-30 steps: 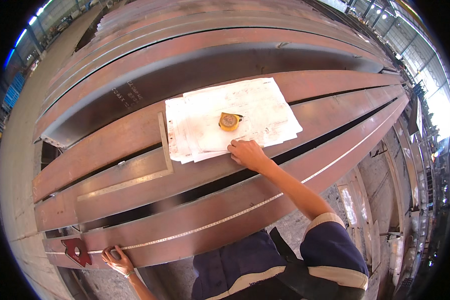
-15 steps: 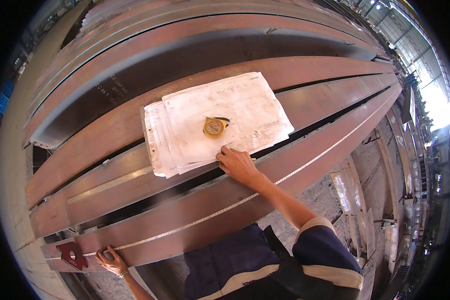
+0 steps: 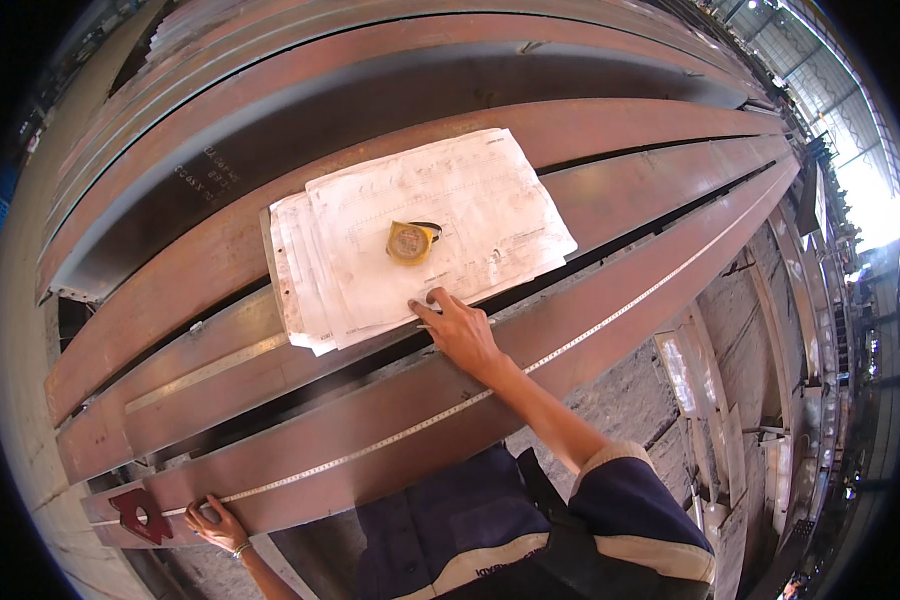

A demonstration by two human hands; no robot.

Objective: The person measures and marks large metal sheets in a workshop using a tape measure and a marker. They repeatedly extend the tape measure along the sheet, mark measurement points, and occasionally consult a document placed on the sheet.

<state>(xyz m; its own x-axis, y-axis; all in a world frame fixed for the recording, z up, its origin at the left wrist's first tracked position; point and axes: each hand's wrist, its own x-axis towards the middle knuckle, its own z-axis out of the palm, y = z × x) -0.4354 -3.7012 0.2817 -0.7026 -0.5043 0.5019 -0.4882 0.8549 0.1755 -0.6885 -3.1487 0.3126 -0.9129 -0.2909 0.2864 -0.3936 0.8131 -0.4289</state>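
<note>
Right hand (image 3: 462, 332) reaches forward, arm nearly straight, grip open: fingers spread flat on the near edge of the stack of white paper drawings (image 3: 420, 235), holding nothing. The stack lies across the long rust-brown steel beam flanges (image 3: 670, 130). Round yellow tape measure case (image 3: 408, 243) sits mid-stack, just beyond the fingertips. Left hand (image 3: 213, 522) is low at the near beam's left end, fingers pressing the thin white tape blade (image 3: 610, 318) that runs along the flange, beside a red triangular magnet square (image 3: 138, 514). Left grip: can't tell if pinching or just pressing.
</note>
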